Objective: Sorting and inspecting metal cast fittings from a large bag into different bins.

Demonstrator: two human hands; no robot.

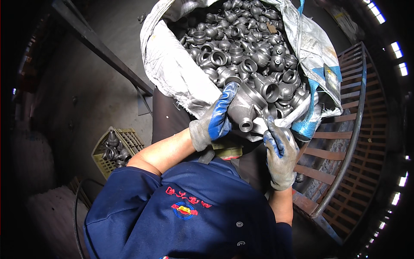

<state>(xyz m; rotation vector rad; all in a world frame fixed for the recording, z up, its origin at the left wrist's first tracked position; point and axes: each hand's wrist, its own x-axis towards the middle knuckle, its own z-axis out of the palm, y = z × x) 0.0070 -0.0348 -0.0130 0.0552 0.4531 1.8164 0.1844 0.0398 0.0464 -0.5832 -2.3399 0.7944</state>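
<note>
A large grey cast-metal valve body [246,103] with a threaded round mouth and a small round port sits in my left hand [217,118]. That hand wears a grey glove with a blue coated palm, and its fingers wrap round the casting's left side. Just right of the small port is my right hand [281,151], gloved the same way. Its index finger points up and the other fingers curl in; what they hold, if anything, is hidden. Past both hands, a big white woven sack [174,64] stands open, heaped with similar metal castings [235,54].
On the right stands a rusty slatted metal rack [332,135] with a curved rail. A yellowish plastic crate [103,166] on the floor at left holds several castings. A dark steel beam [103,49] slants across the upper left. The sack has a blue strap [311,101].
</note>
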